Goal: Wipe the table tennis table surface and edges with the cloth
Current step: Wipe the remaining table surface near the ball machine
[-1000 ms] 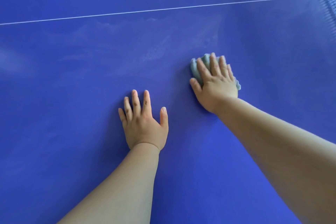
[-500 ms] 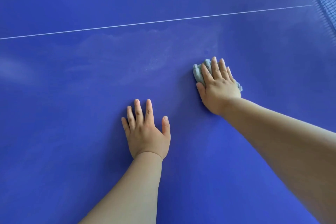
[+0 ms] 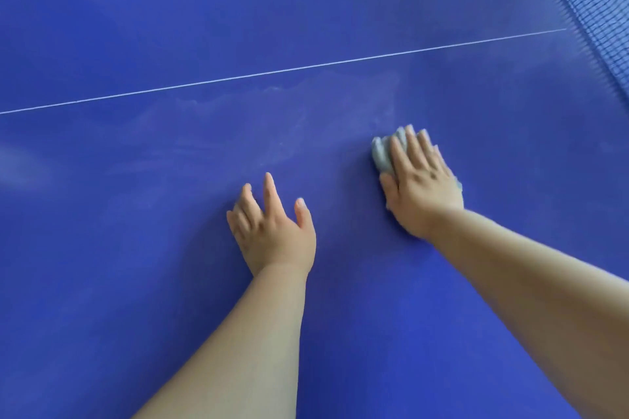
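While the right hand presses the cloth, the left hand has tilted.

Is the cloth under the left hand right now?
No, the grey cloth lies under the right hand, while the left hand holds nothing.

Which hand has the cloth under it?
The right hand: its fingers lie flat over the grey cloth. The left hand has only the blue table beneath it.
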Demonstrator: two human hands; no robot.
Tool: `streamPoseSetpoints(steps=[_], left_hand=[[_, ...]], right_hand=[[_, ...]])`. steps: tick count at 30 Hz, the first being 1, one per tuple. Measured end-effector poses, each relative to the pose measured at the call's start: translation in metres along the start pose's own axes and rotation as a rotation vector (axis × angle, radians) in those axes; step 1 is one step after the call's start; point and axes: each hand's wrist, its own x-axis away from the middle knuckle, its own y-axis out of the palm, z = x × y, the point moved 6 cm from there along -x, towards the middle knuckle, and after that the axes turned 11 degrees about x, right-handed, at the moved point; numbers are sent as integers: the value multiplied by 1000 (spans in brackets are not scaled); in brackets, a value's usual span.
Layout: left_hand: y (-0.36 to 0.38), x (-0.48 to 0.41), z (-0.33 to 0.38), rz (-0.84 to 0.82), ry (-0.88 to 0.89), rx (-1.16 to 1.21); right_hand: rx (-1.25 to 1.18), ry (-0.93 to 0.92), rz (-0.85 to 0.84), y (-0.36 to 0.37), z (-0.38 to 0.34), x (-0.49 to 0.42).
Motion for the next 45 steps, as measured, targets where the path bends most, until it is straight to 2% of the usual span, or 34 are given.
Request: streamPoseSetpoints(steps=[2, 3, 5, 9, 11, 12, 16, 19, 21, 25, 27, 29, 33, 35, 37, 43, 45], left_hand=[[11, -29, 14, 26, -110, 26], [15, -36, 17, 47, -147, 16], [19, -43, 22, 107, -150, -28], [21, -47, 24, 86, -147, -77], [20, -43, 19, 71, -155, -83], [20, -43, 20, 67, -147, -84], [20, -44, 21, 43, -142, -96], [19, -45, 22, 38, -140, -93], [19, -43, 21, 34, -137, -95], [18, -45, 23, 34, -140, -104], [18, -45, 23, 38, -136, -111], [18, -45, 23, 47, -136, -116], [19, -45, 22, 54, -138, -127], [20, -44, 22, 51, -140, -133], [19, -44, 21, 51, -141, -136], [17, -45, 23, 55, -139, -119], [17, -45, 22, 59, -136, -122]], right_hand=[[-48, 144, 1, -4, 0, -31], [-49, 143, 6, -3, -6, -37], [-12, -7, 46, 2, -21, -33], [55, -418, 41, 9, -40, 35], [50, -472, 36, 10, -33, 37], [43, -417, 38, 6, -24, 21], [-37, 17, 32, -18, 21, -85], [-30, 63, 25, -22, 17, -115], [6, -60, 42, -14, -4, -91], [65, -489, 65, 11, -43, 8], [68, -603, 59, 13, -38, 21], [75, -508, 73, 6, -20, -12], [-30, -16, 46, -21, 24, -115], [-45, 67, 30, -26, 20, -137], [-38, -9, 22, -25, 0, -134], [47, -577, 23, -4, -51, -30], [70, -554, 27, -7, -35, -49]])
